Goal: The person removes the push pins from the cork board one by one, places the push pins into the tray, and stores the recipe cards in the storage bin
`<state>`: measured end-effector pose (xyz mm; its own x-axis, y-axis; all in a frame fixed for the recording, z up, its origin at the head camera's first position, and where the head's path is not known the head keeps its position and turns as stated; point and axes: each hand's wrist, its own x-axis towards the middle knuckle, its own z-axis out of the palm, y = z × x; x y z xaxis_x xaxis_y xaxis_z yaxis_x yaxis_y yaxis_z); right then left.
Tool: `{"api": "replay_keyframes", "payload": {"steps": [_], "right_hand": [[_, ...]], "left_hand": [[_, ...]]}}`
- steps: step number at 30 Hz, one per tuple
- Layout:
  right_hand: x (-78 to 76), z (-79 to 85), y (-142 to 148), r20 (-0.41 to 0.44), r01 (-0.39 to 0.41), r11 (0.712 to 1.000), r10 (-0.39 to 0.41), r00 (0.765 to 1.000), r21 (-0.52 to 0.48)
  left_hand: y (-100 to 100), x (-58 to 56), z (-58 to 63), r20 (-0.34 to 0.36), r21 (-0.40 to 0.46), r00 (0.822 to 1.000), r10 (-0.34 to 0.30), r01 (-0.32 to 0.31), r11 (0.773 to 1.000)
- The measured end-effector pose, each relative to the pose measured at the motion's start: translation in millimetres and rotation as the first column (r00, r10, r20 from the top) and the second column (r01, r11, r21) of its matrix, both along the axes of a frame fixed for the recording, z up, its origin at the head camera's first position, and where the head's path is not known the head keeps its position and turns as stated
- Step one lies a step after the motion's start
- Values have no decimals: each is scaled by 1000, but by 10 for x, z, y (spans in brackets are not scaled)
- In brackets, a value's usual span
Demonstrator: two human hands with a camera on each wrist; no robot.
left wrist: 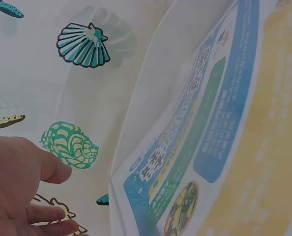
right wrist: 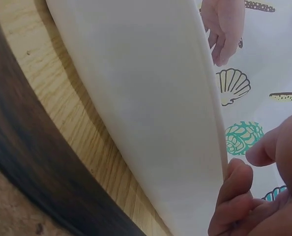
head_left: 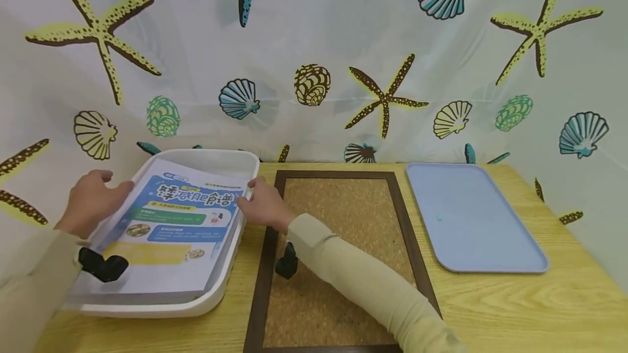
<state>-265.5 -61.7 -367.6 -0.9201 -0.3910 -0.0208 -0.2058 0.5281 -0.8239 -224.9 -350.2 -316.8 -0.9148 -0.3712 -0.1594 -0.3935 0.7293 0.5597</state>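
A white plastic bin (head_left: 223,163) stands at the left of the table, holding a stack of printed papers (head_left: 171,233). The top sheet has a blue heading with Chinese characters and green and yellow blocks. Beside the bin's left rim is my left hand (head_left: 93,203), thumb toward the papers, fingers spread; the left wrist view also has this hand (left wrist: 18,182), with nothing in its fingers. My right hand (head_left: 265,203) is at the right rim, its fingers loosely bent. In the right wrist view, fingertips (right wrist: 237,172) are right at the rim, with the thumb apart from them.
A cork board (head_left: 338,227) with a dark brown frame lies flat in the middle of the wooden table (head_left: 539,315), under my right forearm. Farther right lies a light blue tray (head_left: 476,217). A white curtain (head_left: 304,31) printed with shells and starfish hangs behind.
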Motion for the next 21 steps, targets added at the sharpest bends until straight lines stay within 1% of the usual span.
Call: {"api": "replay_keyframes", "payload": {"steps": [5, 10, 15, 19, 21], "right_hand": [[8, 23, 26, -26, -3, 1000, 3, 1000, 24], [-21, 46, 110, -38, 9, 999, -8, 999, 33], [-21, 28, 215, -6, 3, 1000, -3, 1000, 17], [-14, -2, 286, 21, -22, 1000, 22, 1000, -7], [-14, -24, 327, 27, -25, 999, 25, 999, -21]], "left_hand": [[49, 2, -1, 16, -3, 1000, 7, -7, 1000], [102, -44, 5, 12, 21, 1000, -14, 14, 1000], [187, -68, 9, 6, 60, 998, -60, 60, 996], [245, -73, -26, 8, 70, 998, -68, 67, 995], [266, -81, -64, 8, 76, 998, -68, 68, 995]]}}
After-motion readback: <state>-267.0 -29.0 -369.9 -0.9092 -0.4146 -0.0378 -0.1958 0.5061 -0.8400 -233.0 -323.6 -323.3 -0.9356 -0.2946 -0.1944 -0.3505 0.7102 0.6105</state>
